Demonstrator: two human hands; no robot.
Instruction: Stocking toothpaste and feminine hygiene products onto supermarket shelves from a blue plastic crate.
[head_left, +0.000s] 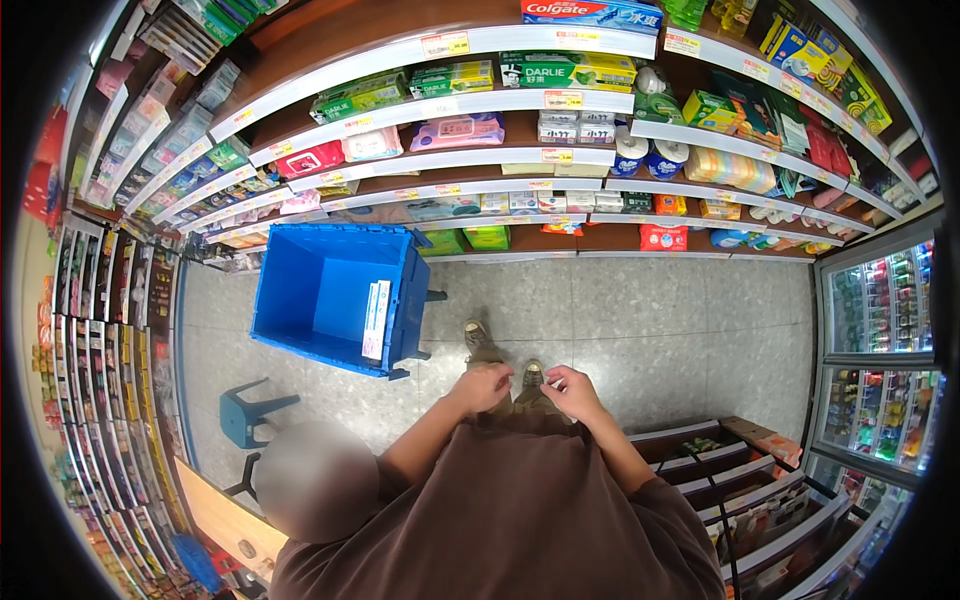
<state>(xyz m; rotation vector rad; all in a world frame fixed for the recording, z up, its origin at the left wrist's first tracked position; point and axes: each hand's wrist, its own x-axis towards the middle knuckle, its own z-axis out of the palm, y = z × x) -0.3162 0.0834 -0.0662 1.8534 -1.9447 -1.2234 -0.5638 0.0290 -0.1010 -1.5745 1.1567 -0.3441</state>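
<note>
My left hand (481, 388) hangs before my lap with its fingers loosely curled; I see nothing in it. Level with it, my right hand (573, 393) is half curled, thumb and forefinger a little apart, and also seems to hold nothing. The two hands do not touch each other. Ahead on the left stands an open blue plastic crate (288, 289), closer to my left hand and apart from it. A white label (375, 319) with writing is on its wall. Dark legs (436, 295) stick out beneath the crate, seemingly those of a stool.
Store shelves (480, 161) with toothpaste boxes (568, 69), wipes (457, 131) and paper rolls (630, 150) line the front. A teal plastic stool (251, 411) stands left. Glass-door coolers (877, 300) and a low rack (739, 487) are right. A blurred patch (317, 481) hides part of the lower left.
</note>
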